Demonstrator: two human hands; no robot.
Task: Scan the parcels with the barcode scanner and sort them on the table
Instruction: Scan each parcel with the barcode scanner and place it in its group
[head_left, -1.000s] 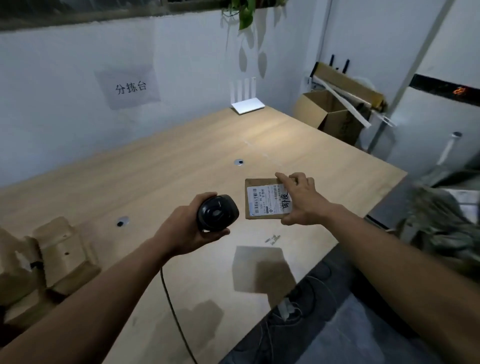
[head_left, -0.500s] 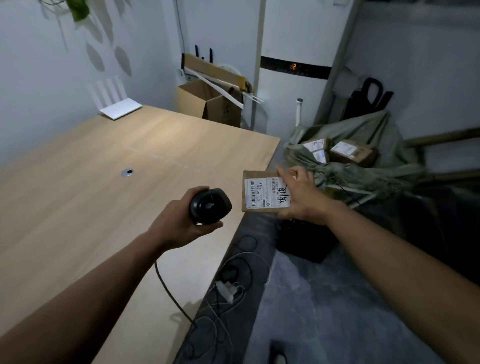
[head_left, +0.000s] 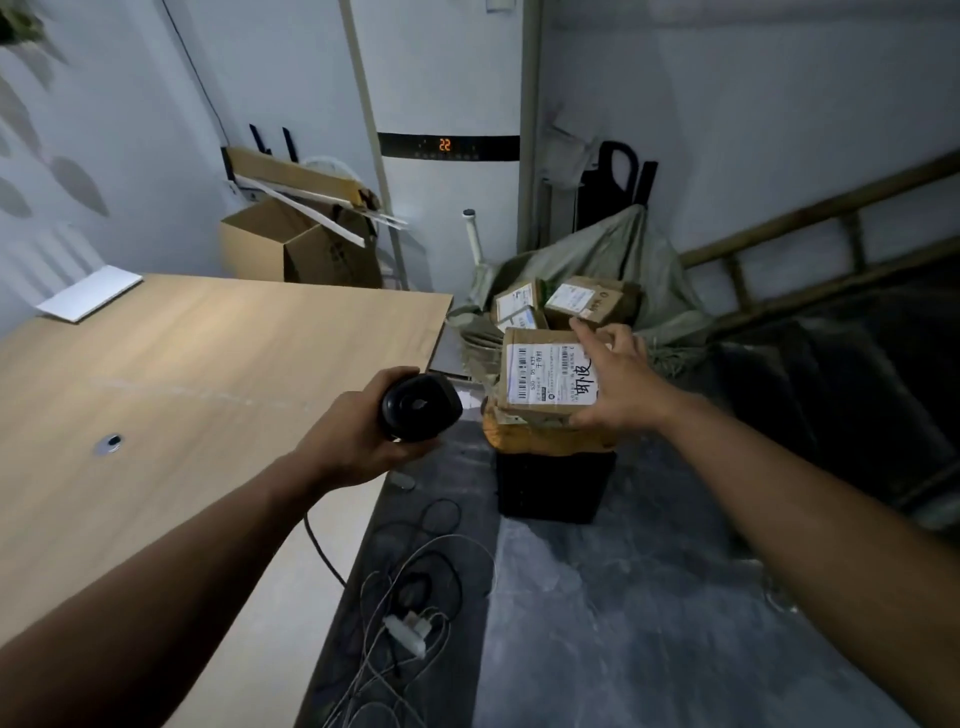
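A wooden table (head_left: 208, 353) lies under the left hand (head_left: 353, 441), which grips the barcode scanner (head_left: 421, 406). Just beside it, off the table edge, the right hand (head_left: 613, 384) holds a labelled parcel (head_left: 545, 371); more parcels (head_left: 566, 304) sit beyond. Scanning seems under way; next the label should face the scanner

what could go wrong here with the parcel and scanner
The right hand covers part of the label on the parcel, so the scan may fail. The parcel is held off the table, so a loose grip could drop it. The scanner cord trails toward floor cables and might snag.
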